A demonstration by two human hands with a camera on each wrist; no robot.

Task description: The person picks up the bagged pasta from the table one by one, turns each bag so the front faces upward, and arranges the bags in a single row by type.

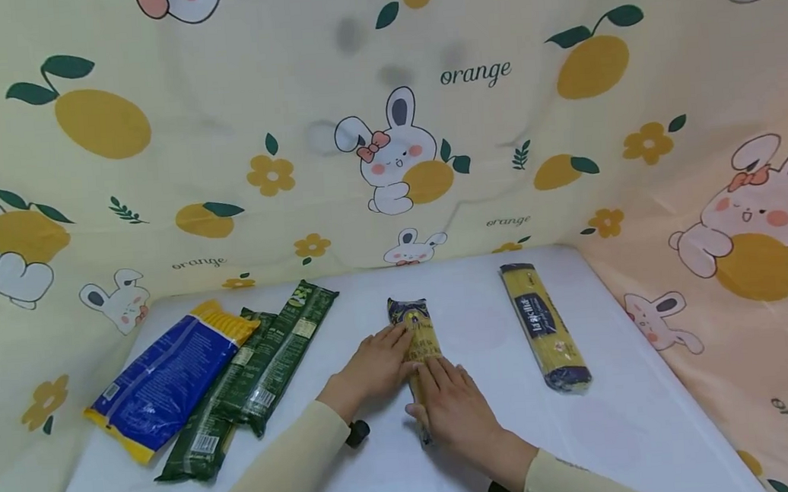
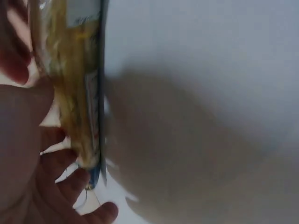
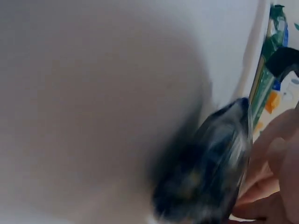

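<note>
Head view: left hand (image 1: 377, 363) and right hand (image 1: 456, 405) grasp a packet (image 1: 425, 340), long axis forward.

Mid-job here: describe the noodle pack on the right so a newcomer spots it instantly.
On the white table, look to the right of the right hand. A yellow noodle pack lies there, slanted, dark at both ends. Unlike the pack under that hand, it lies untouched, its dark label with white lettering showing.

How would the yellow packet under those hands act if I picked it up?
The yellow packet would probably stay fairly stiff, because it lies long and straight. Its wrapper might feel slippery, since it looks shiny up close.
</note>
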